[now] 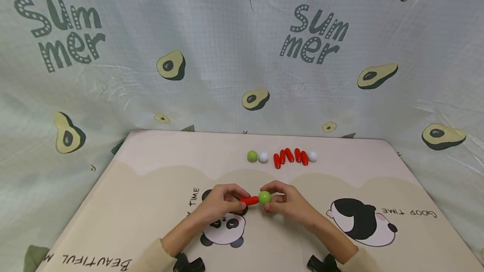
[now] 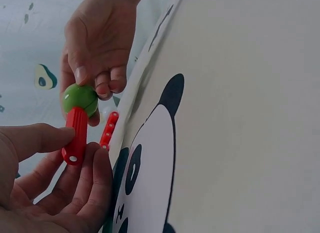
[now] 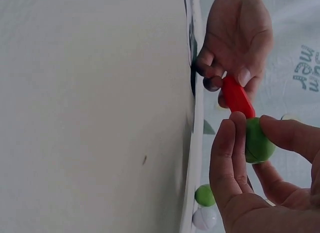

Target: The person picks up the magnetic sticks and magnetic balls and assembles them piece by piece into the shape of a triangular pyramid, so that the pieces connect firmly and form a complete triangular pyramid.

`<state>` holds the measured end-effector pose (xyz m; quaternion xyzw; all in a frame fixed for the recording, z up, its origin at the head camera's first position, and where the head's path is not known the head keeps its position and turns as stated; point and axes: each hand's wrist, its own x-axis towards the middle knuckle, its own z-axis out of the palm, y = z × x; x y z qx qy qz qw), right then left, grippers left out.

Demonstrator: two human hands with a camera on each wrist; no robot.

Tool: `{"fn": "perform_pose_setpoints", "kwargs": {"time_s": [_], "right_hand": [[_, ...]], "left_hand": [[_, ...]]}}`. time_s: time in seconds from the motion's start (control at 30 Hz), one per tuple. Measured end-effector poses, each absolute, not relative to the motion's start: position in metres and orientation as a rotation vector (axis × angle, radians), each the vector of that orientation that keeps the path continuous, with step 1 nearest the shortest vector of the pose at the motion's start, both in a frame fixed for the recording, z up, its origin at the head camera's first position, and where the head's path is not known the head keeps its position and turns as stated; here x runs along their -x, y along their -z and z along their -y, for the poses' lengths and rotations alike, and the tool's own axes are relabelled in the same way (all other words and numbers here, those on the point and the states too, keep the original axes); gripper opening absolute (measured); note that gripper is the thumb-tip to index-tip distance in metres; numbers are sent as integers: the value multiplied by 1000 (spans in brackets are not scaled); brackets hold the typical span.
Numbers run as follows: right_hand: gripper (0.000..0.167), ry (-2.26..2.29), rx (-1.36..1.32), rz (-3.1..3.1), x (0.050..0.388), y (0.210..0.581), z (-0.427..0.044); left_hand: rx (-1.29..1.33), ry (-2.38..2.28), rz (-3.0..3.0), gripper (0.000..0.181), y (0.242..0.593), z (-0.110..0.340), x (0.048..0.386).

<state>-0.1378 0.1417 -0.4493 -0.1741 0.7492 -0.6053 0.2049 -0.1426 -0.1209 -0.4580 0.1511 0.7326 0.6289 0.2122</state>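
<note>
Between its thumb and fingers my left hand pinches a short red rod. A green ball is held by my right hand, thumb on one side and fingers on the other. The rod's far end meets the ball, and the two hands face each other above the table. In the left wrist view the rod looks ridged, with a pale dot at its near end. In the right wrist view a seam line shows on the ball; how the rod joins it is hidden.
Farther back on the table lies a row: another green ball, a white ball, several red rods and a second white ball. A printed cloth hangs behind the table's back edge.
</note>
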Motion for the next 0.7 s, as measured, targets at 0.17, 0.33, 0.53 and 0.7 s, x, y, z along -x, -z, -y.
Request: {"fn": "perform_pose_setpoints", "kwargs": {"time_s": [0.17,0.33,0.53,0.7], "right_hand": [[47,1684,483,-2099,138,450,-141],[48,1656,481,-2105,138,451,-141],[43,1609,483,-2109,138,452,-142],[41,1584,481,-2119,138,452,-142]], "left_hand": [[-437,-1742,-2043,27,458,122,143],[-435,-1734,-2055,27,459,123,144],[-439,-1737,-2054,30,460,124,145],[-439,-1742,-2048,31,460,125,145]]}}
